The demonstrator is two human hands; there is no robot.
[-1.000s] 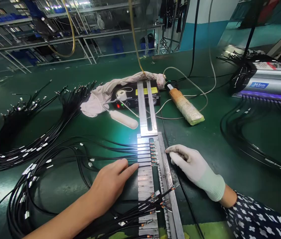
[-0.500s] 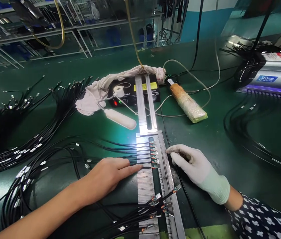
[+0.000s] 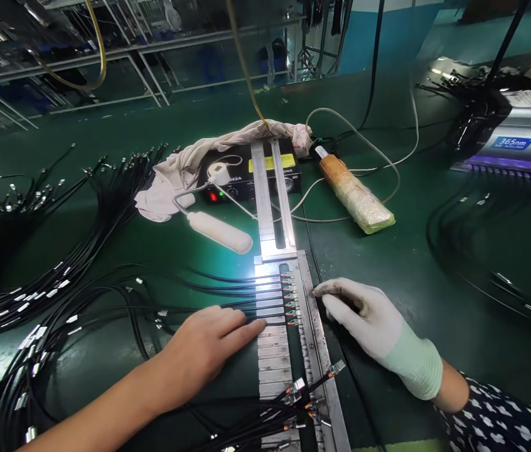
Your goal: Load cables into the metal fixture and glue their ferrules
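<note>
I see the black cables [image 3: 272, 298] lying in a row across the metal holder [image 3: 272, 365]. My bare left hand [image 3: 209, 342] has a finger on the nearest one, and my gloved right hand [image 3: 369, 317] curls by the holder's edge; I cannot tell if either grips anything. A white lamp [image 3: 221, 232] glows beyond.
</note>
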